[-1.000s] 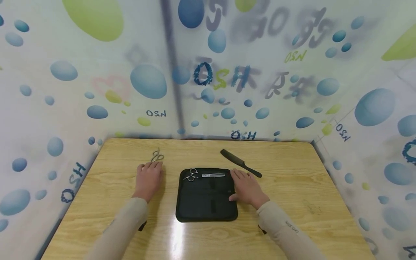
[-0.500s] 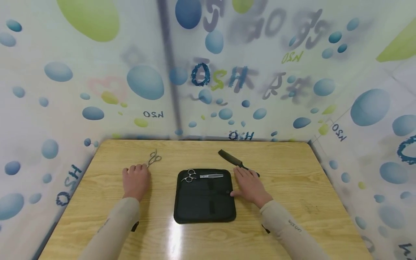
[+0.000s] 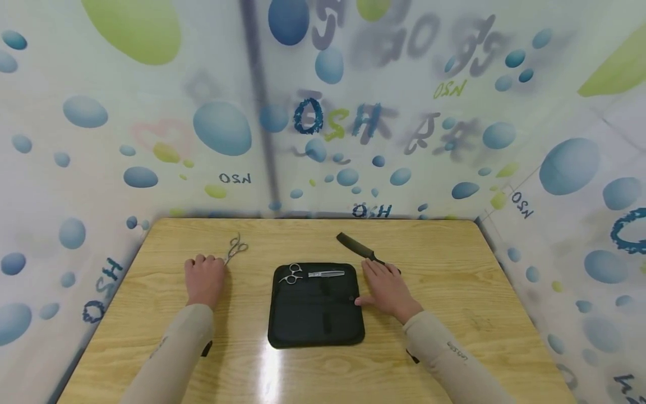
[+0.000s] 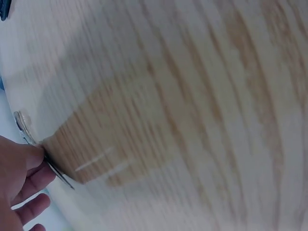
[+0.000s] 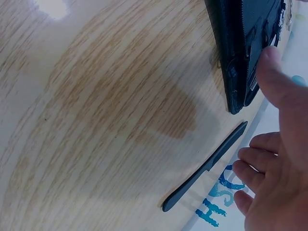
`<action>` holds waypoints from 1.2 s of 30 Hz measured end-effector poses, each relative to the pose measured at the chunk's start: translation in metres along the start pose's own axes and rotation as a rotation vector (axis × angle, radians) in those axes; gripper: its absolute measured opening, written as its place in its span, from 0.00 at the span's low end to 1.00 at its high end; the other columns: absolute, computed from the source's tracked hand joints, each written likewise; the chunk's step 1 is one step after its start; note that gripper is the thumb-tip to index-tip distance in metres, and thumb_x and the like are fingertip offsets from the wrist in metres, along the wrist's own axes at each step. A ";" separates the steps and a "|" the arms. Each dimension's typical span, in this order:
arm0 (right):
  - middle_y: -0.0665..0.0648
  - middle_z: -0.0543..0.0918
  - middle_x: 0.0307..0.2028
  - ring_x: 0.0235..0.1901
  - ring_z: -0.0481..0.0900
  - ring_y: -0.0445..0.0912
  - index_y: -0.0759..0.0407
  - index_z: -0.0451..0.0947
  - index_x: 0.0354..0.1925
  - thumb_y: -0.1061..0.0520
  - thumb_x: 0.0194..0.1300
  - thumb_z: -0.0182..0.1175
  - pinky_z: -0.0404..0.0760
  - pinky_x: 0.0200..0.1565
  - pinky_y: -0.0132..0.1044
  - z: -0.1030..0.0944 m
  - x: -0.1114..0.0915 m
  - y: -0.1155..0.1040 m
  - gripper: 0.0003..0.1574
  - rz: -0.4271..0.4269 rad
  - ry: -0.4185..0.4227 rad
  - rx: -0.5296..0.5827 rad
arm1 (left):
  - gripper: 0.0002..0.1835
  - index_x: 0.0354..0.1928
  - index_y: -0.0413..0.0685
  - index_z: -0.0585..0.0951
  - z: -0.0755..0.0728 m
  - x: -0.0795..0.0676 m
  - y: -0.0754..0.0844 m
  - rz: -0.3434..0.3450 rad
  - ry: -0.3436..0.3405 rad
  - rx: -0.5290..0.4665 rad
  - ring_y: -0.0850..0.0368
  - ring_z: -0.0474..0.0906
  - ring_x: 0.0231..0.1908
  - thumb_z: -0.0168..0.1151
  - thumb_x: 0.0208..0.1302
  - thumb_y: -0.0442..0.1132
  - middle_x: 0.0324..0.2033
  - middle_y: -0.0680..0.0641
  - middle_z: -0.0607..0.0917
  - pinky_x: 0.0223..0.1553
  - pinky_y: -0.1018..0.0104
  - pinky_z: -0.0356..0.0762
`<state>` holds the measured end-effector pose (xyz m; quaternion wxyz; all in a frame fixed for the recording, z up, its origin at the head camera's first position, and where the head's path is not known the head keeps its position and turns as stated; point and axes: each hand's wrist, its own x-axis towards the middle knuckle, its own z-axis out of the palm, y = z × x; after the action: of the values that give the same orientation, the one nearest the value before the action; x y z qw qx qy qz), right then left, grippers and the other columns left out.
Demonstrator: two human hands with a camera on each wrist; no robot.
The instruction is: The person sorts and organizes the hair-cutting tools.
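Observation:
A pair of scissors [image 3: 237,246] is at the table's back left, finger rings away from me. My left hand [image 3: 205,280] pinches it near the blades; the left wrist view shows the scissors [image 4: 58,173] between thumb and fingers. A black zip case [image 3: 316,314] lies open at the centre, holding a second pair of scissors with silver finger rings [image 3: 292,275] and a blade [image 3: 326,274] showing. At the case's right edge is my right hand [image 3: 388,292], fingers extended, thumb [image 5: 272,72] over the case. Beyond its fingers lies a black comb [image 3: 355,245], its handle end partly covered.
The wooden table [image 3: 454,336] has its far edge along a patterned wall [image 3: 323,168], with side walls left and right. A bright glare streak shows on the table in front of the case.
My left hand has moved left, and the scissors show more of their length and sit slightly nearer. My right hand has shifted slightly right off the case, its fingers now near the comb's handle.

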<state>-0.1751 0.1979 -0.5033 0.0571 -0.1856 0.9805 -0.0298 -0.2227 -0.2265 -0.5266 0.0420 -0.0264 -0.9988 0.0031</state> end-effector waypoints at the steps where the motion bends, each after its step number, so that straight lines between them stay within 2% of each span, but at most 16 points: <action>1: 0.63 0.63 0.72 0.71 0.63 0.56 0.63 0.57 0.73 0.29 0.56 0.63 0.59 0.70 0.57 0.000 0.000 0.000 0.61 0.002 -0.003 -0.002 | 0.08 0.34 0.37 0.83 0.000 0.001 0.000 -0.001 -0.003 0.005 0.39 0.75 0.40 0.55 0.66 0.30 0.35 0.36 0.85 0.46 0.40 0.68; 7: 0.63 0.62 0.73 0.71 0.62 0.56 0.63 0.57 0.73 0.30 0.57 0.62 0.58 0.71 0.57 -0.003 -0.002 -0.001 0.60 0.009 0.001 0.025 | 0.08 0.32 0.36 0.82 -0.002 0.002 -0.001 0.000 -0.019 0.017 0.40 0.75 0.38 0.55 0.65 0.29 0.32 0.36 0.85 0.47 0.41 0.68; 10: 0.63 0.63 0.72 0.71 0.63 0.56 0.63 0.58 0.73 0.30 0.56 0.63 0.58 0.70 0.57 -0.003 -0.002 -0.002 0.60 0.011 0.008 0.037 | 0.10 0.28 0.36 0.81 -0.003 0.001 -0.002 0.005 -0.011 -0.004 0.40 0.75 0.36 0.53 0.67 0.30 0.29 0.36 0.85 0.46 0.40 0.67; 17: 0.62 0.62 0.73 0.72 0.61 0.56 0.62 0.56 0.74 0.29 0.56 0.63 0.56 0.72 0.57 -0.002 -0.004 -0.001 0.61 0.022 0.002 0.048 | 0.13 0.16 0.44 0.75 -0.001 -0.001 -0.001 -0.023 0.033 -0.135 0.41 0.75 0.29 0.56 0.58 0.36 0.18 0.43 0.80 0.51 0.36 0.66; 24: 0.61 0.62 0.73 0.71 0.62 0.56 0.61 0.56 0.74 0.29 0.57 0.62 0.57 0.71 0.56 0.000 -0.004 0.000 0.60 0.007 0.021 0.031 | 0.13 0.13 0.51 0.76 -0.003 -0.007 0.004 -0.040 -0.007 -0.267 0.46 0.73 0.27 0.57 0.55 0.38 0.16 0.49 0.78 0.54 0.31 0.62; 28: 0.61 0.62 0.73 0.71 0.62 0.56 0.62 0.57 0.73 0.31 0.57 0.63 0.57 0.71 0.57 0.000 -0.005 -0.003 0.59 -0.005 0.022 0.045 | 0.10 0.17 0.49 0.79 -0.004 -0.009 0.007 -0.024 0.005 -0.288 0.43 0.77 0.32 0.57 0.53 0.37 0.20 0.48 0.83 0.55 0.31 0.62; 31: 0.61 0.63 0.72 0.71 0.63 0.55 0.62 0.58 0.73 0.32 0.57 0.64 0.57 0.71 0.57 -0.001 -0.005 -0.006 0.58 -0.016 0.027 0.047 | 0.07 0.25 0.46 0.83 -0.004 -0.010 0.010 -0.013 0.012 -0.290 0.41 0.79 0.37 0.58 0.54 0.38 0.26 0.45 0.86 0.56 0.32 0.62; 36: 0.61 0.65 0.71 0.71 0.64 0.54 0.62 0.59 0.72 0.33 0.56 0.65 0.58 0.71 0.57 -0.002 -0.003 -0.010 0.57 -0.029 0.047 0.040 | 0.07 0.32 0.45 0.85 -0.008 -0.011 0.018 0.023 0.036 -0.284 0.41 0.80 0.42 0.62 0.55 0.40 0.30 0.45 0.88 0.58 0.35 0.63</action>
<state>-0.1687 0.1901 -0.4998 0.0371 -0.1977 0.9780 -0.0546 -0.2100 -0.2087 -0.5202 0.0558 -0.0434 -0.9879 -0.1384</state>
